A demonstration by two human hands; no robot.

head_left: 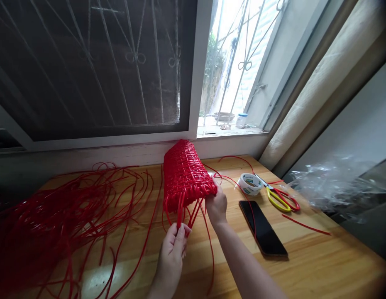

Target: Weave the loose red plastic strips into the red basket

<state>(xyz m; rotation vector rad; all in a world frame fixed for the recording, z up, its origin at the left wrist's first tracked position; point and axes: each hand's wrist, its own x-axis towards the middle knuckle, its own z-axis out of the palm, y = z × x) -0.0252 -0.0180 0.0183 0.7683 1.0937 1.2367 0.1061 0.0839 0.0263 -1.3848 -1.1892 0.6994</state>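
Observation:
A red woven basket (188, 170) is held up over the table, its near rim tilted toward me. My right hand (217, 204) grips the right corner of that rim, with the fingers partly hidden behind the weave. Below the rim, my left hand (176, 245) is closed around several loose red strands (181, 209) that hang from the basket. Another long strand (211, 245) dangles between my forearms.
A tangle of red cords (87, 203) spreads over the left of the wooden table (308, 261). To the right lie a black phone (263, 228), a tape roll (250, 184), scissors (282, 198) and a short red piece (306, 224). Clear plastic (330, 182) sits beyond the edge.

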